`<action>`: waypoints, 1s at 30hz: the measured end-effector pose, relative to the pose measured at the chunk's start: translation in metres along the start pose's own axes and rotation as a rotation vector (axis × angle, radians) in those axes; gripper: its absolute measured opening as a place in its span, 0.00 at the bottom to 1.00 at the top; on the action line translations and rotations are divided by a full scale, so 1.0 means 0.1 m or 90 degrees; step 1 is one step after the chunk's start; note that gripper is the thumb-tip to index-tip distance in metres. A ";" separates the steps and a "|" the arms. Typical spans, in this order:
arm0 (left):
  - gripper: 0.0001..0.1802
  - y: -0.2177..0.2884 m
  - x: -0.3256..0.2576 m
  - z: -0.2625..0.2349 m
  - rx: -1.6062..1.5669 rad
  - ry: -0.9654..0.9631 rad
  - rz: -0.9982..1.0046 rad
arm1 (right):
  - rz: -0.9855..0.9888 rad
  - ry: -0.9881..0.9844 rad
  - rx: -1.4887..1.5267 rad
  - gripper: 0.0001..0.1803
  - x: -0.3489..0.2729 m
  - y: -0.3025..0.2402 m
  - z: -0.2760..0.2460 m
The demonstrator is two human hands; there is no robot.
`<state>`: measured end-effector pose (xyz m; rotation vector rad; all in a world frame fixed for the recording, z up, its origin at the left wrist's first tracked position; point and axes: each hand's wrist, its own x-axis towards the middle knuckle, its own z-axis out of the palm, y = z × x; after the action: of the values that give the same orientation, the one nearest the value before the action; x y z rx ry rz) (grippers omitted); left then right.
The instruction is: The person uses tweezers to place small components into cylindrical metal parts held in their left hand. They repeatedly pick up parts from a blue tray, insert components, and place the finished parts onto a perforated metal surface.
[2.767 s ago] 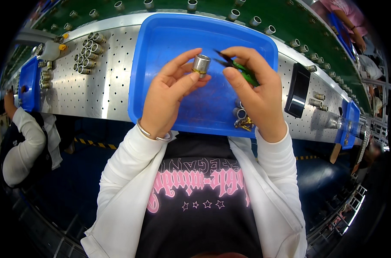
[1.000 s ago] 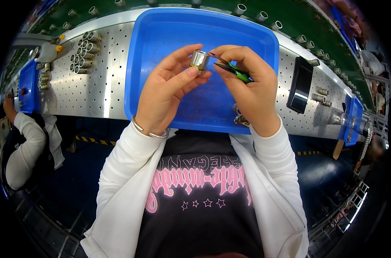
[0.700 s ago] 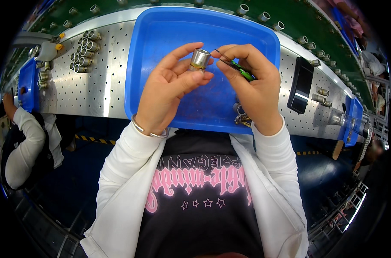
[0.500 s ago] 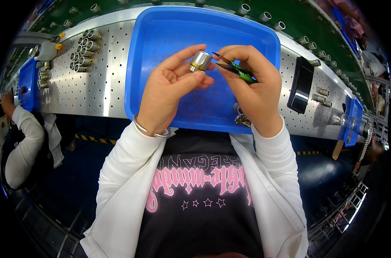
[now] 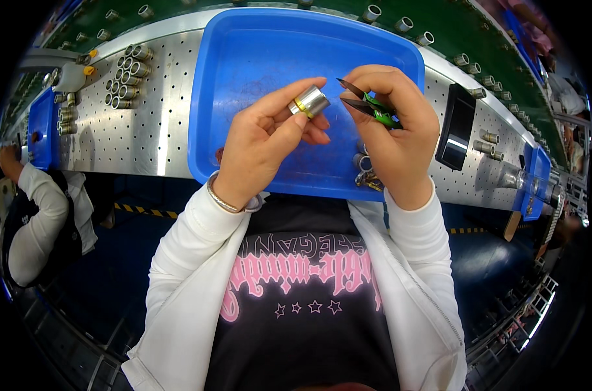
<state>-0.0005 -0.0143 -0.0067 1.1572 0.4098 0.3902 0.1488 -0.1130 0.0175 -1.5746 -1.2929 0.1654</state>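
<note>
Between the thumb and fingers of my left hand point(image 5: 253, 140) is a shiny metal cylindrical fitting point(image 5: 312, 99) with a yellow band round it, tilted up to the right. My right hand point(image 5: 407, 133) is closed round small snips point(image 5: 379, 112) with black blades and green handles. The blades stand apart and point left toward the fitting, with a gap between. Both hands are above a blue tray point(image 5: 199, 104). Low in the tray, beside my right wrist, lie metal fittings point(image 5: 361, 161) and small brass-coloured pieces point(image 5: 369, 180), partly hidden by that hand.
A group of metal fittings point(image 5: 128, 78) stands on the perforated metal table point(image 5: 169, 111) at left. To the right lie a black flat device point(image 5: 455, 127) and several fittings point(image 5: 485, 147). A green conveyor point(image 5: 257, 3) carrying fittings runs behind. Another person's sleeve point(image 5: 39, 195) shows far left.
My right hand has drawn back to the right with the snips, away from the fitting. My left hand has turned the fitting, which now leans further over to the right.
</note>
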 end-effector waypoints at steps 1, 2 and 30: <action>0.21 0.00 0.00 0.00 0.000 -0.001 0.000 | 0.009 0.004 -0.003 0.14 -0.01 0.02 -0.01; 0.21 0.01 -0.01 0.00 0.000 -0.002 -0.001 | 0.018 0.008 -0.006 0.14 -0.02 0.02 -0.01; 0.25 0.03 0.00 0.06 -0.072 0.068 0.036 | 0.051 -0.040 -0.058 0.08 -0.06 -0.06 0.05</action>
<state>0.0025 -0.0176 -0.0020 1.0417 0.4435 0.5195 0.1395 -0.1158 0.0171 -1.7120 -1.3023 0.2114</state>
